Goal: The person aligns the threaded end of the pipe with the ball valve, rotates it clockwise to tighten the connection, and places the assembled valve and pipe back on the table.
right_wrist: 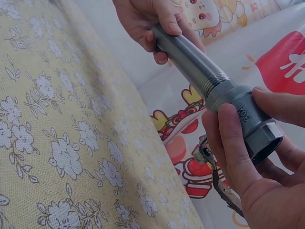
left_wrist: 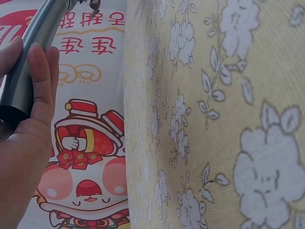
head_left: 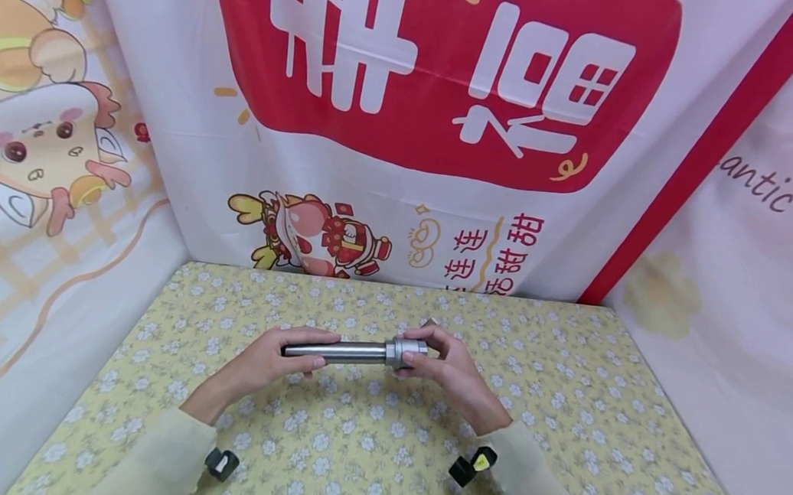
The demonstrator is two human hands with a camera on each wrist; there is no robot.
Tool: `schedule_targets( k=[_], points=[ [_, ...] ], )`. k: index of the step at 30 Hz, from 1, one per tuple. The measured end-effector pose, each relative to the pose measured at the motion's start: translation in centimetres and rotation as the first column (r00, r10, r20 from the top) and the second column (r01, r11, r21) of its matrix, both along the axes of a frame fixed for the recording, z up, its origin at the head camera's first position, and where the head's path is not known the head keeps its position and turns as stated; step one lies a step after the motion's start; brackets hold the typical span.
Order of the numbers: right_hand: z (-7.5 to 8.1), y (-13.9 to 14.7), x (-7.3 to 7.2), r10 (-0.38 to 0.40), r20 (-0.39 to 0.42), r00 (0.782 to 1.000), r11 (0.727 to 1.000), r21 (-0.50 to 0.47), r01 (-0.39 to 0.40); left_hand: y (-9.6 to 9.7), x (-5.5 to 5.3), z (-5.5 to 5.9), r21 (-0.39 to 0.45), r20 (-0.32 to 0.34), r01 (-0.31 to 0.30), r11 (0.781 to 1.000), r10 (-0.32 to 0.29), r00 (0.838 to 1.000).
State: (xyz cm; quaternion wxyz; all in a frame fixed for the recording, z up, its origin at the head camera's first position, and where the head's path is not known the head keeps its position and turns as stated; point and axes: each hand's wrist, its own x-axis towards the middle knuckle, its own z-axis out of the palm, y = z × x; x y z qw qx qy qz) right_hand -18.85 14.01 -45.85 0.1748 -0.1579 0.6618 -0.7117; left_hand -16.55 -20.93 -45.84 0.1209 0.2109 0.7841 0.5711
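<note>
The smooth grey metal pipe (head_left: 355, 352) is held above the yellow floral surface (head_left: 327, 442), its threaded end (right_wrist: 215, 86) at the silver hex-ended metal valve (right_wrist: 242, 114). The left hand (head_left: 267, 357) curls its fingers round the pipe, the right hand (head_left: 453, 365) round the valve; keeping both aligned should spare the threads.

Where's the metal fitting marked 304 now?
In the right wrist view, right of centre, the metal fitting is at the threaded end of the pipe, held in the right hand; the left hand grips the pipe's other end.
</note>
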Motion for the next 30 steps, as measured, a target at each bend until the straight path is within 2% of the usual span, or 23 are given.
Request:
schedule_targets(
  k=[9, 18, 22, 25, 30],
  points=[
    [0.23, 0.04, 0.04, 0.002, -0.001, 1.000, 1.000, -0.004, -0.002, 0.07, 0.06, -0.10, 0.012, 0.003, -0.010, 1.000, 0.010, 1.000],
    [0.27, -0.02, -0.06, 0.011, -0.002, 1.000, 1.000, 0.000, -0.011, 0.24, 0.08, -0.05, -0.012, -0.069, -0.036, 0.999, 0.035, 0.997],
    [0.28, -0.09, -0.07, 0.014, -0.005, 1.000, 1.000, 0.007, -0.014, 0.27, 0.06, -0.02, -0.029, -0.079, -0.044, 0.999, 0.042, 0.996],
    [0.28, -0.12, -0.07, 0.010, -0.002, 1.000, 1.000, 0.007, -0.010, 0.26, 0.02, -0.05, -0.022, -0.064, -0.037, 0.999, 0.036, 0.997],
    [0.30, -0.11, -0.05, 0.005, -0.001, 1.000, 1.000, 0.008, -0.005, 0.19, -0.14, -0.20, -0.032, -0.079, -0.014, 0.999, 0.012, 0.997]
  ],
)
